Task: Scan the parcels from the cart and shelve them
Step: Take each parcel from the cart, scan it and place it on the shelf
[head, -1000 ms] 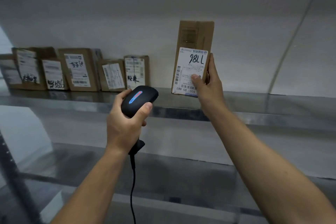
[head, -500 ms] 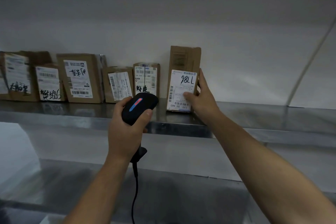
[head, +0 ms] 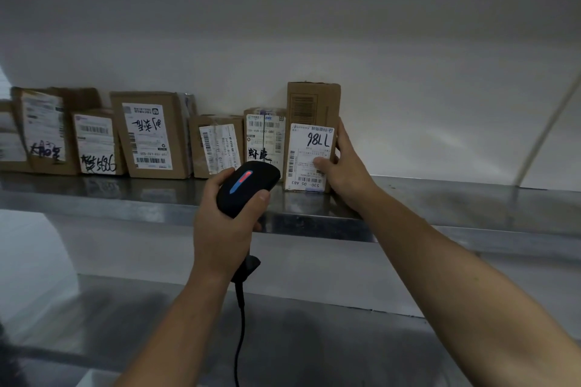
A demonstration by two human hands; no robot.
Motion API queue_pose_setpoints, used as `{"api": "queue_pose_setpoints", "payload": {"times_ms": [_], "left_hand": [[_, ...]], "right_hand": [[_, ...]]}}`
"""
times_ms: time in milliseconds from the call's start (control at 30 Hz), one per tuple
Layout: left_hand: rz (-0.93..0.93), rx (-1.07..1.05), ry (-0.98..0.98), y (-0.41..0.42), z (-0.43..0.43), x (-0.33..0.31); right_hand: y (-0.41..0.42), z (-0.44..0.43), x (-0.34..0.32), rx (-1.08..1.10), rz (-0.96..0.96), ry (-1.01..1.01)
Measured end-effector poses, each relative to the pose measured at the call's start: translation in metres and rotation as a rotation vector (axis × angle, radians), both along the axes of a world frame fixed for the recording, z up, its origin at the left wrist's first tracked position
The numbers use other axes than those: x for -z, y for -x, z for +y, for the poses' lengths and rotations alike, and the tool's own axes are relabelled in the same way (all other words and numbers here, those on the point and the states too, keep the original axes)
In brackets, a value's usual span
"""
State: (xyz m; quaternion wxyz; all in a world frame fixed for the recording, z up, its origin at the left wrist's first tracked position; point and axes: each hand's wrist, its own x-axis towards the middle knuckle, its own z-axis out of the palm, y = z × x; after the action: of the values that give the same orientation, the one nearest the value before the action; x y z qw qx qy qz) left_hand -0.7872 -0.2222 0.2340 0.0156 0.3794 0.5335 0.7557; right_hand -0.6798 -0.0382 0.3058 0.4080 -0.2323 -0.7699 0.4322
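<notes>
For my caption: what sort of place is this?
Probably a parcel depot or pickup point: labelled cardboard parcels stand on a metal shelf, and the left hand holds a corded barcode scanner.

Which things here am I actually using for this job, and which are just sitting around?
In use: tall parcel in right hand, standing on upper shelf; scanner in left hand.
Sitting around: parcel row to its left; lower shelf.
</notes>
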Motion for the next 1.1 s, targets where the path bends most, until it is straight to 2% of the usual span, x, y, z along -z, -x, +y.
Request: {"api": "queue_pose_setpoints", "payload": {"times_ms": [267,500,600,733,1100], "left_hand": [[0.015,0.074,-0.015,-0.013,0.002,0.003],[0.057,0.141,-0.003,-0.045,0.022,0.003],[0.054,0.186,0.0,-0.065,0.033,0.003],[0.031,0.256,-0.001,-0.1,0.049,0.002],[0.11,0.507,0.09,-0.273,0.097,0.024]], "right_hand": [[-0.018,-0.006,0.002,0.029,-0.006,0.009],[-0.068,-0.007,0.013,0.218,-0.048,-0.305],[-0.102,-0.005,0.021,0.309,-0.064,-0.497],[-0.152,0.001,0.032,0.389,-0.065,-0.628],[-0.357,0.008,0.082,0.751,-0.198,-0.701]]}}
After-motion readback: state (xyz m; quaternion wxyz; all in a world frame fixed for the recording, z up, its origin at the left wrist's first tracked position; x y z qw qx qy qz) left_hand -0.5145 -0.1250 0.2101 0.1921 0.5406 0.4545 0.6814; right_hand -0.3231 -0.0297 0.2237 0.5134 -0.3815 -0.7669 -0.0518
